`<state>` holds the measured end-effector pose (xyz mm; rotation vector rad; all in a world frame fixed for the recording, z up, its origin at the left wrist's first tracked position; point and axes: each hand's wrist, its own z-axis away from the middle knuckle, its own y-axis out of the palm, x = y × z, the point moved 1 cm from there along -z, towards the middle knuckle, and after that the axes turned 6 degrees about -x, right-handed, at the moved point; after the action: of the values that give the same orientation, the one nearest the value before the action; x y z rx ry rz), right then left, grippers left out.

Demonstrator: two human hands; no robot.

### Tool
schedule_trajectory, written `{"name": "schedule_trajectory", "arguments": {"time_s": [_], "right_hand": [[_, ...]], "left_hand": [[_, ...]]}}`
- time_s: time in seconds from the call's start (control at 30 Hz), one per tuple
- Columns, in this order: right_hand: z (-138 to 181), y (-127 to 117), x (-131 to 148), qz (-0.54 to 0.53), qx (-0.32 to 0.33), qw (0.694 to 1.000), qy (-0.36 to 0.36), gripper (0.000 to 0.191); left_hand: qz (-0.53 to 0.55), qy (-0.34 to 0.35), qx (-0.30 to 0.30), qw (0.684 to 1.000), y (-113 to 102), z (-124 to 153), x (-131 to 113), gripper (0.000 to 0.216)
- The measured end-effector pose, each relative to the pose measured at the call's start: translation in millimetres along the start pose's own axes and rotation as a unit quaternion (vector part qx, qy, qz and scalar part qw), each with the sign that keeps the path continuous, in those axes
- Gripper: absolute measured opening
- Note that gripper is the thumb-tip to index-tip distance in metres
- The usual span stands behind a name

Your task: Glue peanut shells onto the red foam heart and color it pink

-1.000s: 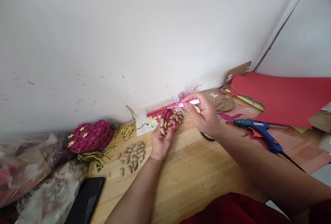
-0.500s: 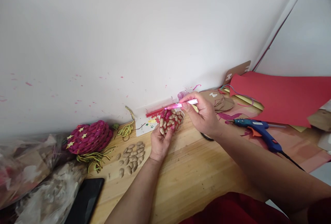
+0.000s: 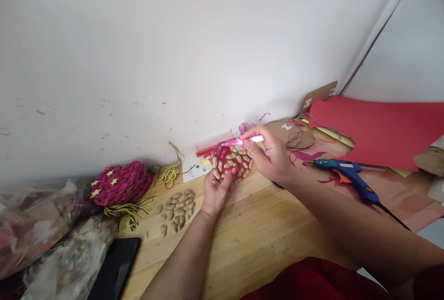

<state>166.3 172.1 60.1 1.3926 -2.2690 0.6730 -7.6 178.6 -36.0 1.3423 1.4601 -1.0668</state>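
Note:
My left hand (image 3: 218,189) grips the near edge of a red card (image 3: 236,160) with peanuts in their shells stuck all over it, thumb on top. A few peanuts at its far left corner are coated magenta; the others are plain tan. Pinched in my right hand (image 3: 268,152) is a white-handled paintbrush (image 3: 248,140), stained pink along its front. Its tip is at the magenta peanuts, touching them or just above. Loose peanuts (image 3: 178,210) lie on the wooden table left of my left hand.
Stacked magenta peanut pieces (image 3: 121,182) with yellow stars and a yarn fringe stand at the left. Plastic bags (image 3: 69,258) and a black phone (image 3: 116,267) lie nearer. To the right are a blue glue gun (image 3: 352,175), red paper (image 3: 381,129) and cardboard cutouts (image 3: 300,138). A white wall rises behind.
My left hand has tilted the peanut-covered card, so more of its face shows and it looks wider. The brush tip stays near the same magenta peanuts.

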Motion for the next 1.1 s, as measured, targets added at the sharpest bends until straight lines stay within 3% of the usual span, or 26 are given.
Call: {"name": "schedule_trajectory", "arguments": {"time_s": [0.2,0.43,1.1], "right_hand": [[1,2,-1,0.009,-0.004,1.000,-0.018,0.004],[4,5,-6,0.031,0.013,0.998,-0.047,0.004],[3,5,-9,0.025,-0.001,0.999,-0.033,0.003]], "left_hand": [[0.079,-0.062,0.026,0.995,3,1,-3,0.041],[0.088,-0.088,0.046,0.991,5,4,-8,0.049],[0.083,-0.070,0.036,0.993,4,2,0,0.047]]}}
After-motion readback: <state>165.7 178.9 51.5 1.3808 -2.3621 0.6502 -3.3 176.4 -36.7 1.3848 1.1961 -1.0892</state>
